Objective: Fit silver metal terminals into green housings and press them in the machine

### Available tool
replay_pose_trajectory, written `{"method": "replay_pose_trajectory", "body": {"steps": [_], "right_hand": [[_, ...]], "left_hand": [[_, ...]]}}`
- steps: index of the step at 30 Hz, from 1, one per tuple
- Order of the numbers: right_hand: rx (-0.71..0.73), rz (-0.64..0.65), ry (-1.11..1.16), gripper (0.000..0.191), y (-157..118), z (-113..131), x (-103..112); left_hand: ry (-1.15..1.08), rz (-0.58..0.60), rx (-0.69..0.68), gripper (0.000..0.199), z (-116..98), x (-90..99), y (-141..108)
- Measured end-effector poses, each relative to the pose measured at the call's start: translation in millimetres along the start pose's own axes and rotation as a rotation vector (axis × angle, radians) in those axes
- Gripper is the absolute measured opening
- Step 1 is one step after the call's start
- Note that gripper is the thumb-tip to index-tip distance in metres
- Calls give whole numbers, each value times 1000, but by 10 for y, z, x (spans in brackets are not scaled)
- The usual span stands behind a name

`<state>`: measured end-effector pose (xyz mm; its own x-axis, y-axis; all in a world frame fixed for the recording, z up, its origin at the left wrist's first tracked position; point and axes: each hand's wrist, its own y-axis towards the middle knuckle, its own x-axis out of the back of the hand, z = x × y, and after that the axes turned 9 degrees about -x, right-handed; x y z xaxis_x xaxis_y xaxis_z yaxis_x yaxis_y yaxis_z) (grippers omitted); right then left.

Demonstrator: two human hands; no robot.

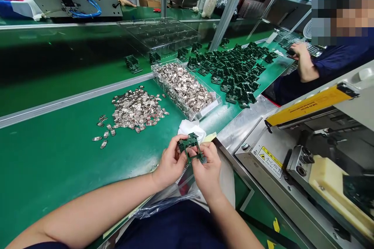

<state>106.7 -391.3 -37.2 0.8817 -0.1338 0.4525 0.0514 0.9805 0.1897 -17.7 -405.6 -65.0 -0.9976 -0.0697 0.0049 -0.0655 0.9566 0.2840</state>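
Between both hands, just above the near table edge, is a dark green plastic frame (190, 144) with an opening in its middle. My left hand (172, 160) is closed on its left side, thumb in front. My right hand (207, 167) pinches its lower right side; whether a small part is also in those fingers cannot be seen. Beyond the hands a clear plastic box (201, 114) is full of small metal pieces (184, 85). A loose heap of the same metal pieces (136, 109) lies left of it. Many similar green frames (233, 68) are piled behind the box.
At the right stands a press-like machine (269, 159) with a yellow bar (312, 103) and a cream block (330, 181). A co-worker's hand (300, 51) works at the far right. A clear tray (163, 35) lies on the green belt, near a metal post (229, 9).
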Motion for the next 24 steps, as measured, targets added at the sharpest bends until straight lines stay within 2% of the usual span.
{"method": "replay_pose_trajectory", "body": {"steps": [6,10,13,15,17,18,20,22,24], "right_hand": [[-19,17,17,18,18,36,29],[-119,24,136,20,38,-17,-2],[-237,98,307,25,66,-66,17],[-249,177,390,23,81,-83,96],[-165,231,384,17,77,-87,243],[-97,253,351,21,65,-86,341],[52,287,251,45,18,-84,576],[175,311,154,63,-59,-88,851],[229,292,98,66,-164,-115,1161]], "left_hand": [[53,26,-14,37,-4,16,-18],[10,29,-34,36,15,4,-28],[-44,25,-26,36,7,2,-24],[-77,29,-13,37,-15,7,-10],[-106,37,8,39,-51,1,6],[-108,47,17,39,-76,-13,12],[-88,104,16,37,-144,-77,17],[-53,241,-18,36,-243,-197,27],[-46,445,-54,37,-378,-371,73]]}}
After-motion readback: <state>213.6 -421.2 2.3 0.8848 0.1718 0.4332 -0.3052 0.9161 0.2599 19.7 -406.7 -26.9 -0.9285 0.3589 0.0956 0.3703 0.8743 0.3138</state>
